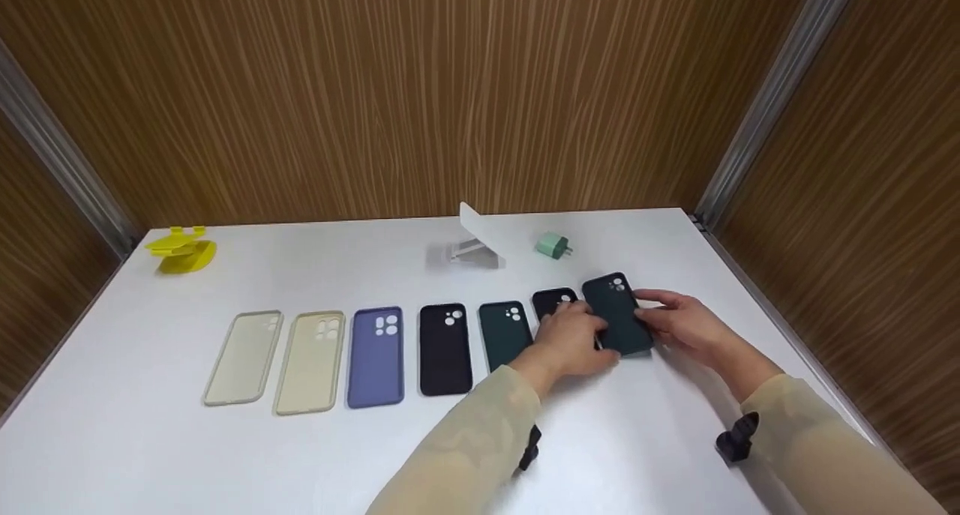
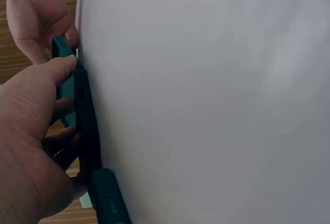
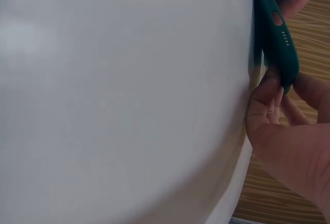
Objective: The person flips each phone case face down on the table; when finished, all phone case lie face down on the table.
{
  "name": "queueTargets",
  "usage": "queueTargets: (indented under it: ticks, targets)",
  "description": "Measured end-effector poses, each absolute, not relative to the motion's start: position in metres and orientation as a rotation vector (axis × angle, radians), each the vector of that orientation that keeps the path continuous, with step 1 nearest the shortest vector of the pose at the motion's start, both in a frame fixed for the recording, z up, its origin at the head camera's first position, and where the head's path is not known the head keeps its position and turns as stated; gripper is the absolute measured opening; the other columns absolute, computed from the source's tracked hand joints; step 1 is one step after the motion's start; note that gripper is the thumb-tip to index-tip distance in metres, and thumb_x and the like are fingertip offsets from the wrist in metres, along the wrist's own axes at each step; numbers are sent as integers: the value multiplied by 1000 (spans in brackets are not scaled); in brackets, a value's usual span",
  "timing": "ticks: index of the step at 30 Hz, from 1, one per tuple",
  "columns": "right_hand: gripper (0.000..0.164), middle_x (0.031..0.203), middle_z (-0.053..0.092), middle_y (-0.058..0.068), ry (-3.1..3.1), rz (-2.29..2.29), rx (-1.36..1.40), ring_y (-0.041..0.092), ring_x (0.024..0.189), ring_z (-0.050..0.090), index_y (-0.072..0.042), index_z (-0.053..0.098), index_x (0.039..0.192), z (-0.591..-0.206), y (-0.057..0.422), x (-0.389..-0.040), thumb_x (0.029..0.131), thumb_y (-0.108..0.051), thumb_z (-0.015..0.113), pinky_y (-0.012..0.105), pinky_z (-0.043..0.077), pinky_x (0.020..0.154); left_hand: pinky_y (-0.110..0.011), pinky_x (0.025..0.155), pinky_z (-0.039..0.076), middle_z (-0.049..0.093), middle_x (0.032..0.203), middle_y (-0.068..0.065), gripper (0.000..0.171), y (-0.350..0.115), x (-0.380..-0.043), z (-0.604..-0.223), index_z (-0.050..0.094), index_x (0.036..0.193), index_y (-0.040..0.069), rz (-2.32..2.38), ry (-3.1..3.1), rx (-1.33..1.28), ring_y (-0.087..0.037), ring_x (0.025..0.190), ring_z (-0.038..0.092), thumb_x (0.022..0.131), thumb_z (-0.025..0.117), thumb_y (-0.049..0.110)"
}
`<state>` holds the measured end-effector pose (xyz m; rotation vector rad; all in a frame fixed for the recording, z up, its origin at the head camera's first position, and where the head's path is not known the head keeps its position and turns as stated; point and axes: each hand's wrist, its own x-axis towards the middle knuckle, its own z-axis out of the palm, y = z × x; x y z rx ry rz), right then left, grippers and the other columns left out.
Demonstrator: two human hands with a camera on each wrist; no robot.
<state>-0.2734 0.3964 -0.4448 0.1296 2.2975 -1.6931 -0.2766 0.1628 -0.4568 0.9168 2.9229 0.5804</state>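
A dark green phone case [image 1: 619, 316] lies slightly tilted at the right end of a row, its lower edge a little off the white table. My right hand [image 1: 686, 326] pinches it by the right edge, as the right wrist view also shows. My left hand [image 1: 570, 342] holds its lower left corner between thumb and fingers, while the other fingers spread over a black phone case [image 1: 551, 301] and hide most of it. Left of that hand is another dark green phone case [image 1: 504, 331], partly covered by the wrist.
Further left lie a black case [image 1: 444, 350], a purple case [image 1: 376, 357], a cream case [image 1: 309, 365] and a pale translucent case [image 1: 244, 361]. Behind stand a yellow stand [image 1: 184, 253], a white stand [image 1: 480, 238] and a green charger plug [image 1: 553, 245]. Wood-grain panels [image 1: 375, 103] enclose the table.
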Motion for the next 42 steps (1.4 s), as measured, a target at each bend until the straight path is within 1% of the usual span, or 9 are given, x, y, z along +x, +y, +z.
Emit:
queueTargets:
  ticks: [3,7,11,14,19,26,30,35,42]
  targets:
    - [62,160,42,31,2297,-1706,116,19,122,64,-2,37,163,-445,393,-273,109,-22,61,26,55,98,-42,110,45,62,141,-2,54,162,-272,-451,71,139,22,685,2960,916,-22,133,52,94,77,50]
    - [62,154,51,30,2286,-1743,115,15,115,67,0,38,162,-444,392,-270,109,-20,62,27,56,95,-31,109,45,65,136,-3,60,168,-264,-448,66,145,18,1081,2859,894,-16,125,58,92,84,37]
    - [64,142,63,21,2261,-1795,95,14,108,69,3,37,161,-442,389,-269,108,-18,64,27,57,92,-22,104,47,68,136,-9,71,175,-259,-449,58,150,10,1514,2562,792,-15,121,65,87,90,21]
    - [66,133,68,14,2243,-1821,72,13,106,70,5,35,161,-440,386,-268,107,-17,65,27,57,90,-20,98,50,69,134,-13,77,177,-258,-451,55,151,5,1674,2408,718,-16,119,68,83,92,14]
    - [65,127,70,10,2220,-1849,69,11,105,70,7,35,161,-436,384,-268,107,-15,64,26,57,89,-20,97,51,70,128,-11,79,177,-258,-454,55,149,4,1770,2313,625,-17,117,68,80,93,12]
    - [58,133,68,6,2120,-1928,54,15,112,69,8,42,157,-434,382,-268,110,-20,61,29,57,94,-24,96,54,71,123,-10,77,177,-257,-451,56,149,5,1908,2197,468,-20,118,68,81,92,12]
    - [57,135,68,9,2058,-1959,22,18,115,69,8,43,157,-436,381,-269,111,-21,59,31,57,96,-27,91,57,72,119,-8,72,177,-258,-450,58,147,6,1989,2124,354,-21,117,69,83,92,11]
    - [52,131,71,9,2029,-1973,9,19,114,70,6,47,155,-439,378,-271,112,-21,57,32,58,94,-31,89,59,74,115,-9,64,178,-260,-450,61,143,5,2045,2091,279,-22,113,71,86,90,12]
    - [48,131,71,7,1995,-2003,10,17,114,70,4,54,151,-440,373,-274,111,-21,59,32,57,95,-32,89,59,75,111,-8,60,178,-263,-449,63,140,5,2073,2096,229,-16,103,71,87,90,14]
